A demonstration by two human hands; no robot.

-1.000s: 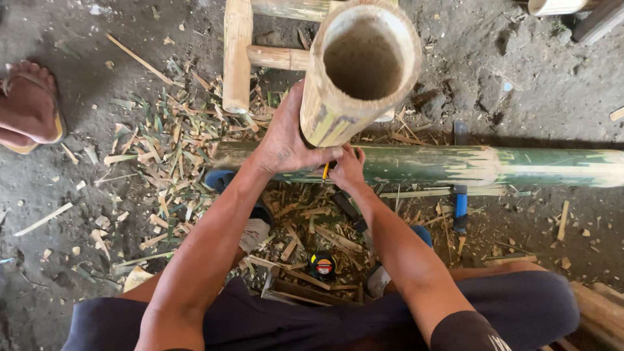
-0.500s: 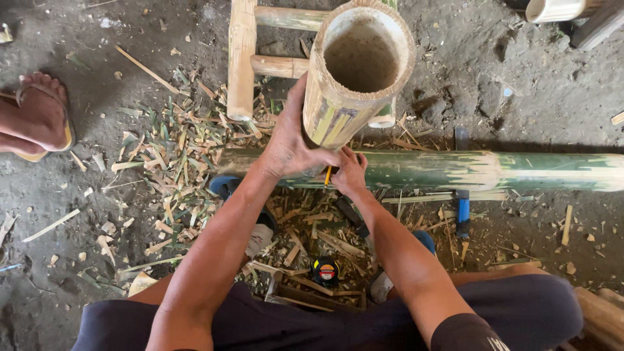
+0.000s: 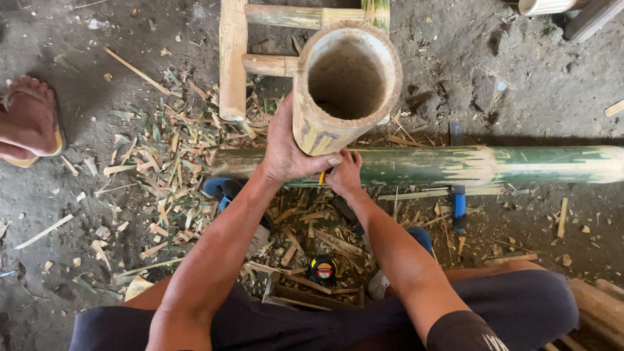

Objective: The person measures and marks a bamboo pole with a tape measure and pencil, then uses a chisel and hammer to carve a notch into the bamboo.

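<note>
**bamboo_newbie:** What's the grip here?

**old_splitter:** Left hand point(image 3: 286, 146) is wrapped around the wall of the short hollow bamboo section point(image 3: 344, 84), palm flat on its side and thumb across the lower end. That section stands on end, leaning toward the camera, with its foot on the long green bamboo pole point(image 3: 455, 166) that lies across the dirt floor point(image 3: 520, 71). Right hand point(image 3: 344, 172) is tucked just beneath, fingers pinched on a small yellow pencil-like thing point(image 3: 322, 177) right where the two pieces meet. Can't tell exactly what it is, only the tip shows.

**bamboo_newbie:** So how to do it well?

**old_splitter:** My guess is he's marking the joint. Keep the left hand clamped so the tube doesn't roll on the round pole, and keep the tip hard against the tube's edge while tracing. A round piece on a round piece wants to slip.

**bamboo_newbie:** What else is around?

**old_splitter:** Shavings point(image 3: 169, 162) everywhere on the left, a tape measure point(image 3: 323, 270) between the knees, a bamboo frame point(image 3: 234, 62) behind, and someone's sandalled foot point(image 3: 29, 120) at the left edge.
</note>
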